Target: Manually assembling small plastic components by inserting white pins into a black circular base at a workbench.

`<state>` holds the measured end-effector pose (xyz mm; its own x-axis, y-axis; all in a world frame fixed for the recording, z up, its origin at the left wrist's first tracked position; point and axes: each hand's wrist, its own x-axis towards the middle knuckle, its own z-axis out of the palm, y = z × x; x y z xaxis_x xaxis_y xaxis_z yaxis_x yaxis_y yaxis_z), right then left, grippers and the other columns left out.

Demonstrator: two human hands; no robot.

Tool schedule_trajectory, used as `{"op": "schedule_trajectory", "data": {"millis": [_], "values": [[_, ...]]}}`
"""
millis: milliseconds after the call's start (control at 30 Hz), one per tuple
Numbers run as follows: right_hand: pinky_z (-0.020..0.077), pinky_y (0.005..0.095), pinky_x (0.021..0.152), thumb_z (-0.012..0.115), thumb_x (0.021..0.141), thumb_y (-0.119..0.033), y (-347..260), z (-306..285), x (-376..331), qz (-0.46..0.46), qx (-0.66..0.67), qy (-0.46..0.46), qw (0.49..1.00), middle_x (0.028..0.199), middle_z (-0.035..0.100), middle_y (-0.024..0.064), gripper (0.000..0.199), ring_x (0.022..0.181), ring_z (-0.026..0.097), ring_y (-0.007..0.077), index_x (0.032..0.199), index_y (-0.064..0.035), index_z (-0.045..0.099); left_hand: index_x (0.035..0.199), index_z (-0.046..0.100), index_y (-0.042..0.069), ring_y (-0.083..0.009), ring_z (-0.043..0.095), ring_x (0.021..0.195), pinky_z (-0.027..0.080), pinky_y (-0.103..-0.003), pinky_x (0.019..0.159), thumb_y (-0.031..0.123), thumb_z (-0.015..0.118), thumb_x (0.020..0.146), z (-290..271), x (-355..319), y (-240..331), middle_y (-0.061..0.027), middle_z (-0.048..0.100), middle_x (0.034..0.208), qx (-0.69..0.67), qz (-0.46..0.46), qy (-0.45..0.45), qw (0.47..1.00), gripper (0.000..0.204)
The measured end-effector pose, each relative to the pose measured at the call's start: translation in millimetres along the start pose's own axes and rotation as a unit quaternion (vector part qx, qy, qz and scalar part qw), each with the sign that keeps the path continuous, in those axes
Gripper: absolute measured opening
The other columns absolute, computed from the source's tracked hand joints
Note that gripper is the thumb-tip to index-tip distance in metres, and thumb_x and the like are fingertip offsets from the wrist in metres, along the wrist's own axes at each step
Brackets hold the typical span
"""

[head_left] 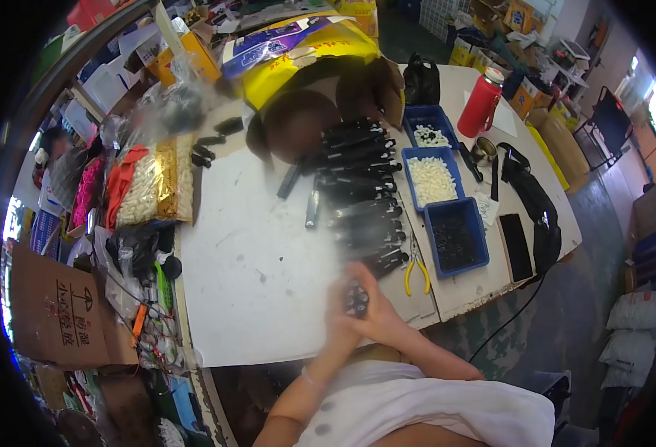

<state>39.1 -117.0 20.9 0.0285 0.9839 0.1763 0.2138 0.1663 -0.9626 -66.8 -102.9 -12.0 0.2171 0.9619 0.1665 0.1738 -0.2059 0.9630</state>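
Close to the table's near edge, my left hand point(337, 311) and my right hand point(377, 307) are wrapped around a bundle of black rods point(357, 298). The rod ends face up between my fingers, with small light spots on them. Just beyond my hands lies a long pile of similar black rods point(361, 179), stacked in rows with knobbed ends toward the right. A blurry patch hides part of the pile's left side. Two loose dark pieces, one of them a grey-black stick point(312, 209), lie left of the pile on the white sheet point(253, 261).
Yellow-handled pliers point(417, 276) lie right of the pile. Beyond them stand blue trays holding black bits point(486, 235), white pieces point(456, 179) and mixed pieces point(458, 134). A red flask point(480, 104), black phone-like slab point(515, 247) and yellow sack point(305, 59) surround these. Bagged white pieces point(145, 186) sit left.
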Motion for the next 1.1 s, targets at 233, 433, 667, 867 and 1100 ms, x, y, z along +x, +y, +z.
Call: {"op": "schedule_trajectory", "data": {"millis": [233, 433, 667, 867, 1100], "values": [[0.0239, 0.0415, 0.103, 0.070, 0.068, -0.030, -20, -44, 4, -0.106, -0.215, -0.040, 0.970, 0.130, 0.038, 0.0187, 0.075, 0.124, 0.033, 0.0333, 0.129, -0.0018, 0.036, 0.106, 0.049, 0.001, -0.0176, 0.055, 0.087, 0.046, -0.029, 0.073, 0.015, 0.073, 0.067, 11, -3, -12, -0.0096, 0.056, 0.097, -0.110, 0.052, 0.084, 0.989, 0.048], [0.0391, 0.0353, 0.081, 0.065, 0.069, -0.007, -4, -153, 5, -0.045, -0.413, 0.276, 0.867, 0.092, 0.054, 0.0090, 0.016, 0.094, 0.048, 0.0271, 0.085, -0.0037, 0.062, 0.098, 0.049, 0.007, -0.0171, 0.052, 0.080, 0.044, -0.029, 0.071, 0.001, 0.068, 0.064, 24, -11, 10, -0.0070, 0.052, 0.088, -0.103, 0.093, 0.011, 0.990, 0.040], [0.0342, 0.0369, 0.082, 0.066, 0.065, -0.011, 32, -182, 11, -0.061, -0.535, 0.129, 0.833, 0.086, 0.049, 0.0046, 0.012, 0.093, 0.045, 0.0223, 0.076, -0.0084, 0.062, 0.097, 0.047, 0.008, -0.0216, 0.053, 0.083, 0.045, -0.031, 0.071, 0.004, 0.070, 0.063, 49, -9, -3, -0.0102, 0.052, 0.094, -0.060, 0.125, -0.050, 0.989, 0.042], [0.0337, 0.0362, 0.083, 0.065, 0.065, -0.010, 26, -180, 25, -0.100, -0.557, 0.066, 0.822, 0.087, 0.048, 0.0044, 0.012, 0.096, 0.044, 0.0223, 0.075, -0.0087, 0.059, 0.102, 0.048, 0.008, -0.0236, 0.055, 0.086, 0.046, -0.032, 0.074, 0.004, 0.072, 0.061, 51, -12, -10, -0.0108, 0.053, 0.097, -0.083, 0.088, -0.047, 0.992, 0.048], [0.0342, 0.0348, 0.084, 0.065, 0.066, -0.010, 26, -185, 32, -0.113, -0.565, 0.010, 0.818, 0.088, 0.050, 0.0044, 0.011, 0.096, 0.044, 0.0216, 0.074, -0.0081, 0.059, 0.103, 0.048, 0.008, -0.0246, 0.056, 0.085, 0.046, -0.033, 0.073, 0.005, 0.073, 0.061, 49, -11, -10, -0.0115, 0.054, 0.097, -0.074, 0.086, -0.059, 0.992, 0.048]]}}
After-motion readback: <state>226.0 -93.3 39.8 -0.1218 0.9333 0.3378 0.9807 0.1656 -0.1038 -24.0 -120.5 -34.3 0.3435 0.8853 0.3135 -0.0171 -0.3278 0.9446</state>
